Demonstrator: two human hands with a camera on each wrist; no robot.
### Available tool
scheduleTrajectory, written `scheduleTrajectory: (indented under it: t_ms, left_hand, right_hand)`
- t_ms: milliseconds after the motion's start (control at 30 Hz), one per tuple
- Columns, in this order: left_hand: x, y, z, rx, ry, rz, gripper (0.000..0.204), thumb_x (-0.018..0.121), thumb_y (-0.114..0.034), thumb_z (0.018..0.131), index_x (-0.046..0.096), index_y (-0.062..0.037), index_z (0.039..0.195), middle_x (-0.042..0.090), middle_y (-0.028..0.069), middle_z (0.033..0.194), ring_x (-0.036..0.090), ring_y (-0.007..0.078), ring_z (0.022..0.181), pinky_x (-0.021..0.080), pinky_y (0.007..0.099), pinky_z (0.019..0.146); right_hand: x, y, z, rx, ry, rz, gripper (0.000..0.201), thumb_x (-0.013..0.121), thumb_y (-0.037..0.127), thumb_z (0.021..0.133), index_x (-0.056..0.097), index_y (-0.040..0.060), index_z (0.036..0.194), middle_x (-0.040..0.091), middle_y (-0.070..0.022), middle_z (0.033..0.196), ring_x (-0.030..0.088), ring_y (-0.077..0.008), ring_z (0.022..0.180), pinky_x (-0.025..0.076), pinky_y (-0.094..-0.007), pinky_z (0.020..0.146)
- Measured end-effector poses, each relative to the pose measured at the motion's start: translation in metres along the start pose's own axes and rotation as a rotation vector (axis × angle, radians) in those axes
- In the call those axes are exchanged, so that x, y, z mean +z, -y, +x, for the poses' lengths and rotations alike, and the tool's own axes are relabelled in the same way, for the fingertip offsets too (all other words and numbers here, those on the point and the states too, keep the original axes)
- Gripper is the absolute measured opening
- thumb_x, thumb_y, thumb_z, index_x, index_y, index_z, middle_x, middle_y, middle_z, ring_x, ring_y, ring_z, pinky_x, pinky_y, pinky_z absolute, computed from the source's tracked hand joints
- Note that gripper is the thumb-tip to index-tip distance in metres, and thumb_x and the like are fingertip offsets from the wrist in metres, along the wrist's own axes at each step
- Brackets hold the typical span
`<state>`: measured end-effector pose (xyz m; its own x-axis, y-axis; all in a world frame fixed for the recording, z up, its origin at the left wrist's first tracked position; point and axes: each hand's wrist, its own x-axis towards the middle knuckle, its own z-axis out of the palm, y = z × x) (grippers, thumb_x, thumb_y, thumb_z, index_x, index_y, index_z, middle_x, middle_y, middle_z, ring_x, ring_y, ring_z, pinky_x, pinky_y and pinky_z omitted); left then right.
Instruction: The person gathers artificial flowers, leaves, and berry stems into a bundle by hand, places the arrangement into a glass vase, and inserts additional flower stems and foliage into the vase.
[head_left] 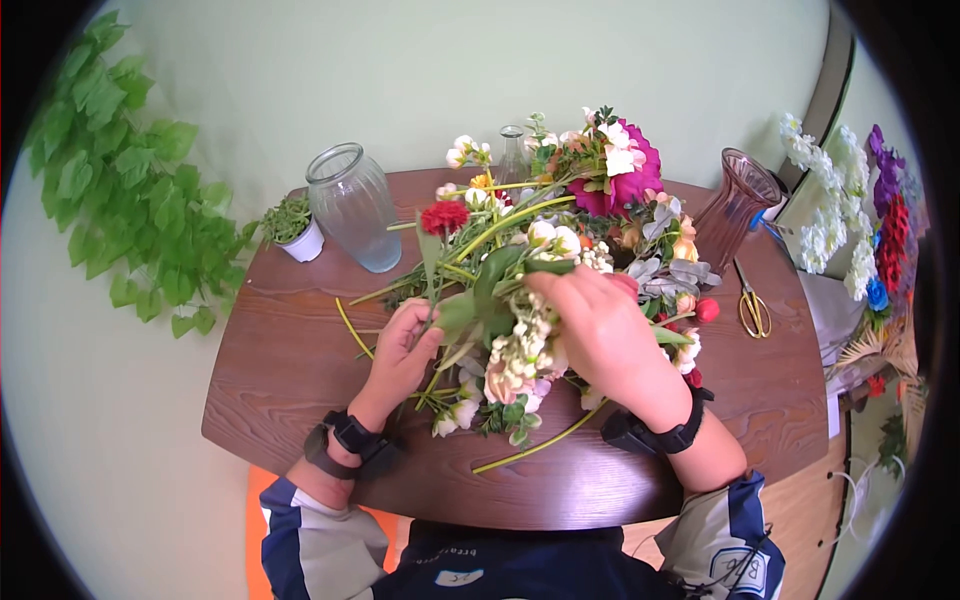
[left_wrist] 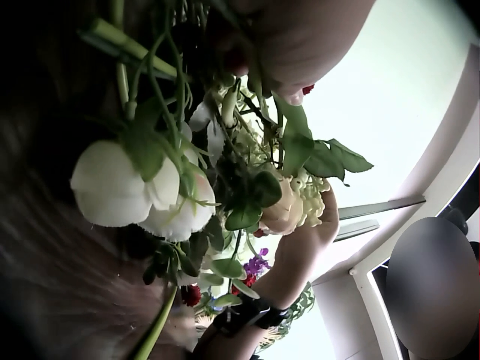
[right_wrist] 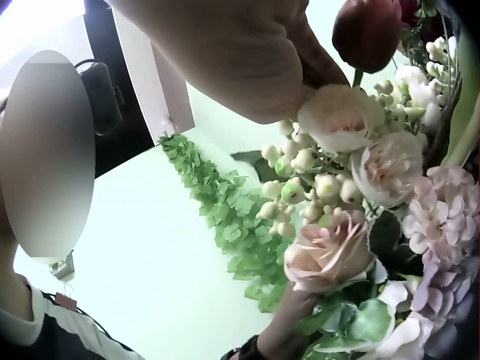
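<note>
My left hand pinches a thin green stem between thumb and fingers, and a red carnation stands above it. Over the middle of the flower pile, my right hand curls its fingers at a dark green leaf; its fingertips are partly hidden. White berry sprigs hang just below that hand. A red tulip stands beside it in the right wrist view, with pale roses underneath. White blossoms lie below the left hand in its wrist view.
A clear glass vase and a potted plant stand at the back left of the wooden table. A pink glass vase and gold-handled scissors are at the right. A large magenta flower lies behind the pile.
</note>
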<state>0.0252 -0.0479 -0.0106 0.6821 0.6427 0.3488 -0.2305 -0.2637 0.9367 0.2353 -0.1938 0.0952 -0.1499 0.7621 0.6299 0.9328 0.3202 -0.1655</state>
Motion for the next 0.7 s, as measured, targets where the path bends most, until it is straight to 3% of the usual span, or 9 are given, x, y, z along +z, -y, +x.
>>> scheduleTrajectory:
  t_ms: [167, 233, 267, 333, 367, 400, 500, 600, 700]
  left_hand:
    - [0.002, -0.007, -0.005, 0.062, -0.16, 0.056, 0.012, 0.049, -0.003, 0.094, 0.049, -0.0017, 0.105, 0.046, 0.002, 0.104, 0.045, 0.0044, 0.072, 0.039, 0.0182, 0.061]
    - [0.004, -0.013, -0.005, 0.067, -0.335, 0.03, 0.011, 0.048, -0.004, 0.094, 0.049, -0.0024, 0.105, 0.047, 0.0017, 0.102, 0.045, 0.0042, 0.071, 0.039, 0.0184, 0.061]
    - [0.003, -0.011, -0.004, 0.066, -0.333, 0.03, 0.011, 0.048, -0.004, 0.094, 0.049, -0.0024, 0.105, 0.047, 0.0017, 0.102, 0.045, 0.0042, 0.071, 0.039, 0.0184, 0.061]
    - [-0.004, -0.002, -0.002, 0.069, -0.409, 0.035, 0.011, 0.049, -0.004, 0.094, 0.049, -0.0025, 0.105, 0.048, 0.0017, 0.099, 0.044, 0.0033, 0.07, 0.038, 0.018, 0.059]
    - [-0.006, 0.0, -0.003, 0.028, -0.43, 0.069, 0.013, 0.053, -0.005, 0.093, 0.05, -0.0017, 0.105, 0.049, 0.0019, 0.099, 0.048, 0.0045, 0.077, 0.041, 0.0184, 0.067]
    - [-0.008, 0.005, -0.002, 0.028, -0.43, 0.07, 0.013, 0.053, -0.005, 0.093, 0.05, -0.0017, 0.105, 0.049, 0.0019, 0.099, 0.048, 0.0045, 0.077, 0.041, 0.0184, 0.067]
    - [-0.015, 0.022, 0.001, -0.086, -0.3, 0.118, 0.017, 0.061, -0.004, 0.088, 0.053, -0.001, 0.103, 0.051, 0.0023, 0.103, 0.053, 0.0089, 0.097, 0.04, 0.0222, 0.087]
    - [-0.01, 0.01, 0.001, -0.186, -0.254, 0.057, 0.017, 0.061, -0.003, 0.088, 0.053, -0.0008, 0.102, 0.051, 0.0026, 0.103, 0.053, 0.0084, 0.096, 0.041, 0.0221, 0.085]
    - [-0.01, 0.01, 0.002, -0.169, -0.254, 0.062, 0.016, 0.06, -0.001, 0.088, 0.053, -0.0007, 0.102, 0.054, 0.0024, 0.102, 0.054, 0.0075, 0.097, 0.043, 0.0205, 0.083]
  right_hand:
    - [-0.004, 0.006, 0.003, -0.169, 0.019, 0.041, 0.03, 0.055, 0.005, 0.071, 0.056, -0.0008, 0.101, 0.056, -0.0079, 0.077, 0.056, -0.0239, 0.074, 0.048, -0.0338, 0.067]
    - [-0.002, 0.008, 0.001, -0.137, 0.062, 0.056, 0.036, 0.056, 0.001, 0.068, 0.055, 0.0005, 0.104, 0.057, -0.0086, 0.079, 0.057, -0.0258, 0.076, 0.048, -0.0352, 0.068]
    - [-0.002, 0.009, 0.0, -0.103, 0.105, 0.071, 0.042, 0.056, -0.002, 0.065, 0.055, 0.0018, 0.107, 0.057, -0.0092, 0.081, 0.058, -0.0276, 0.078, 0.049, -0.0367, 0.068]
    - [-0.001, 0.008, 0.001, -0.124, 0.08, 0.022, 0.028, 0.055, 0.005, 0.071, 0.054, 0.001, 0.099, 0.055, -0.0083, 0.076, 0.056, -0.0254, 0.074, 0.048, -0.0347, 0.066]
    - [-0.001, 0.007, 0.001, -0.095, 0.107, 0.02, 0.026, 0.055, 0.003, 0.07, 0.053, 0.0017, 0.097, 0.055, -0.0092, 0.076, 0.057, -0.0266, 0.073, 0.048, -0.0357, 0.066]
    - [-0.002, 0.005, 0.001, -0.068, 0.134, 0.018, 0.024, 0.055, 0.002, 0.07, 0.052, 0.0025, 0.094, 0.056, -0.0101, 0.076, 0.057, -0.0278, 0.072, 0.048, -0.0368, 0.066]
    - [-0.002, 0.001, 0.0, 0.019, 0.196, 0.014, 0.022, 0.054, -0.001, 0.07, 0.049, 0.0032, 0.091, 0.057, -0.0111, 0.076, 0.059, -0.0302, 0.073, 0.048, -0.0387, 0.066]
    - [-0.001, 0.0, 0.001, 0.008, 0.15, 0.032, 0.024, 0.056, -0.001, 0.069, 0.048, 0.0031, 0.091, 0.056, -0.0113, 0.074, 0.06, -0.0314, 0.075, 0.049, -0.0398, 0.066]
    - [-0.004, 0.003, 0.001, 0.036, 0.175, 0.034, 0.026, 0.057, -0.002, 0.066, 0.048, 0.003, 0.09, 0.057, -0.0126, 0.074, 0.06, -0.0324, 0.076, 0.049, -0.0404, 0.065]
